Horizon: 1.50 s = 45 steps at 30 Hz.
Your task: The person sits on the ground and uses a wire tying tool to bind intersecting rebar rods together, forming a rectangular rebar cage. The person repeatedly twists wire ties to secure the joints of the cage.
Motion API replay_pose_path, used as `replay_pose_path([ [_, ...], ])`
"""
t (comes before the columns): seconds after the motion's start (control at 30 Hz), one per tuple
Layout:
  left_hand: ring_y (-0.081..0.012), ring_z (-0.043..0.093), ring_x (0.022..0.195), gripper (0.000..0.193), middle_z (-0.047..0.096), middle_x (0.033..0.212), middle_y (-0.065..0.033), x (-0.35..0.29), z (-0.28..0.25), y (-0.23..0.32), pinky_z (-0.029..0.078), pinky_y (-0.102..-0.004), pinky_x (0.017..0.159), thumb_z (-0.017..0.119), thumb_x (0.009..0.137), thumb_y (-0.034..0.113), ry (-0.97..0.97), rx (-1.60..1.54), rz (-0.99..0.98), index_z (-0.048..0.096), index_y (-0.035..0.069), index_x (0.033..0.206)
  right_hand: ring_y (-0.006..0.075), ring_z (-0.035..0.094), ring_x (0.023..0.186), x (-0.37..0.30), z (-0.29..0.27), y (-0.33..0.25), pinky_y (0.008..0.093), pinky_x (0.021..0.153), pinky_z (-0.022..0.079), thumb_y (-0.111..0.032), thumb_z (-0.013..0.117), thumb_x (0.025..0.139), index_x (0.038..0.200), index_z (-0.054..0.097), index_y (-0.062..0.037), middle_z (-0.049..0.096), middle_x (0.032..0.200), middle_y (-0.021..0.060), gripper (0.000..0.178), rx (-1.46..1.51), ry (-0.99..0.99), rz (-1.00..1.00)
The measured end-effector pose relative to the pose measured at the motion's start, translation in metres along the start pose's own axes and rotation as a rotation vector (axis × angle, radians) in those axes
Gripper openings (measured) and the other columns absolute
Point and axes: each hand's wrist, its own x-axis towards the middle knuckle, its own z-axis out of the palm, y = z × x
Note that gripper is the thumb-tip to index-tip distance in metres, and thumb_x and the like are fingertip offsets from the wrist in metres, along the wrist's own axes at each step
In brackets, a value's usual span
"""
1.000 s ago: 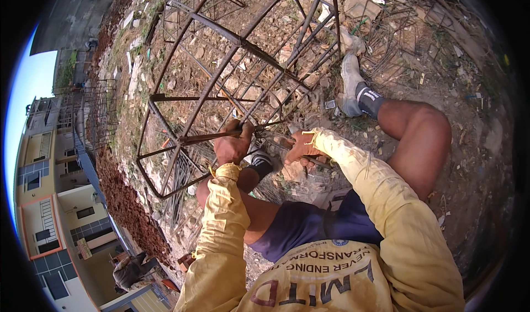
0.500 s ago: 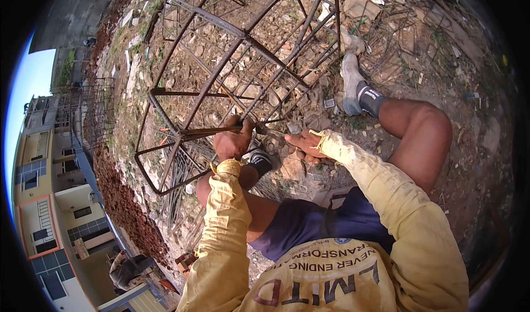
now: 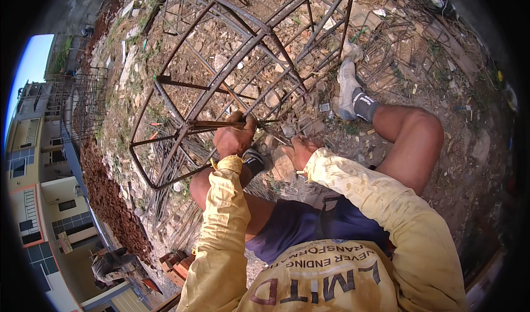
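A long cage of brown steel rebar [image 3: 232, 55] with square stirrups stretches away in front of me. My left hand [image 3: 234, 139] is closed around the steel where a stirrup corner meets a long bar. Just right of it, my right hand [image 3: 302, 151] is closed on a slim metal tool, which looks like a pair of pincers [image 3: 280, 139]. The tool's far end points toward the bars beside my left hand. Its jaws are hard to make out against the rubble, and my fingers hide the handles.
Stony ground [image 3: 281, 168] lies beneath the cage, with thin rods [image 3: 171, 146] at the left. My bent leg [image 3: 408, 141] and booted foot [image 3: 346, 88] are on the right. Red bricks [image 3: 178, 266], reddish soil [image 3: 110, 190] and buildings [image 3: 55, 201] stand left. A person [image 3: 110, 262] is at lower left.
My right hand with the tool has drawn slightly down and turned, its fingers now more bunched. My left hand keeps its grip. The view has shifted a little.
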Motion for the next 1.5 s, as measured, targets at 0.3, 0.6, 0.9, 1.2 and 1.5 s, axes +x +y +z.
replay_pose_path([
  [0.3,-0.0345,0.067,0.090,0.037,0.071,0.091,-0.0140,-0.005,-0.002,0.003,0.052,-0.0448,0.079,0.054,0.084,0.046,0.044,0.005,-0.018,0.068,0.014,0.098,0.0415,0.064,0.090,0.032,-0.074,-0.069,0.0534,0.080,0.048,-0.052,0.057,0.089,0.107,0.061,-0.0022,0.065,0.093,0.0249,0.053,-0.214,-0.379,0.060],
  [0.6,-0.0355,0.067,0.090,0.038,0.070,0.090,-0.0152,0.003,-0.005,0.000,0.052,-0.0450,0.079,0.053,0.084,0.046,0.034,-0.040,0.052,0.069,0.013,0.097,0.0396,0.065,0.097,0.010,-0.061,-0.051,0.0510,0.087,0.049,-0.044,0.051,0.092,0.106,0.066,-0.0055,0.068,0.098,0.0237,0.043,-0.057,-0.220,0.167],
  [0.9,-0.0382,0.065,0.091,0.042,0.069,0.092,-0.0182,0.000,-0.005,-0.003,0.051,-0.0467,0.080,0.052,0.085,0.048,-0.018,-0.046,0.031,0.068,0.011,0.098,0.0040,0.042,0.041,-0.002,-0.073,-0.019,0.0287,0.038,0.040,-0.053,0.064,0.088,0.088,0.054,-0.0095,0.047,0.058,-0.0019,0.045,0.972,-0.784,0.494],
  [1.2,-0.0381,0.065,0.092,0.044,0.070,0.093,-0.0172,0.003,0.001,-0.004,0.050,-0.0476,0.083,0.051,0.085,0.050,-0.016,-0.015,0.012,0.067,0.012,0.099,0.0337,0.066,0.081,-0.018,-0.051,-0.002,0.0435,0.074,0.053,-0.042,0.070,0.083,0.117,0.055,-0.0019,0.065,0.088,0.0192,0.054,0.394,-0.075,-0.049],
  [1.5,-0.0398,0.064,0.091,0.044,0.069,0.093,-0.0188,0.002,0.000,0.002,0.050,-0.0465,0.080,0.056,0.083,0.050,0.030,-0.045,0.035,0.068,0.010,0.098,0.0412,0.063,0.084,0.005,-0.021,0.025,0.0481,0.075,0.050,-0.047,0.053,0.093,0.105,0.061,-0.0039,0.064,0.085,0.0217,0.046,0.206,-0.297,0.131],
])
